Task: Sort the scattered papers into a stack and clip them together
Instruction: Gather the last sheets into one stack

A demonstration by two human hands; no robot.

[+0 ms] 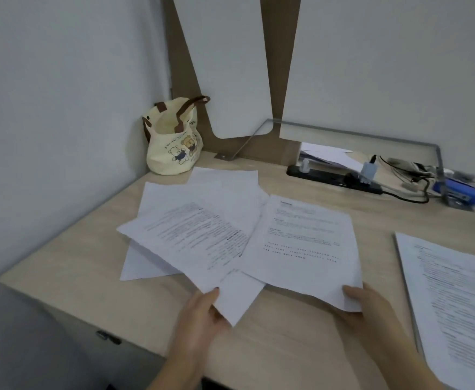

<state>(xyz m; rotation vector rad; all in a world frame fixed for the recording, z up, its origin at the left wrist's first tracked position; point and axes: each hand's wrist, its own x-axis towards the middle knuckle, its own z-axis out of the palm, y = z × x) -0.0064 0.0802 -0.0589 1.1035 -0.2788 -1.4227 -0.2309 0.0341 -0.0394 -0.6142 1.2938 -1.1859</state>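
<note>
Several printed white sheets (pixel 202 229) lie fanned and overlapping in the middle of the wooden desk (pixel 70 249). My left hand (pixel 202 313) pinches the near corner of a tilted printed sheet (pixel 230 294). My right hand (pixel 371 308) grips the near right corner of another printed sheet (pixel 303 243), which overlaps the fan on its right side. Blank sheets (pixel 227 184) lie under them toward the back. A separate stack of printed pages (pixel 455 299) rests at the right edge of the desk. No clip is visible.
A cream tote bag (pixel 174 142) with bear prints stands at the back left corner. A black power strip (pixel 334 177) with plugs, cables and a blue object (pixel 458 192) lies along the back right. More papers (pixel 329 157) sit behind it. The desk's left edge drops off near the wall.
</note>
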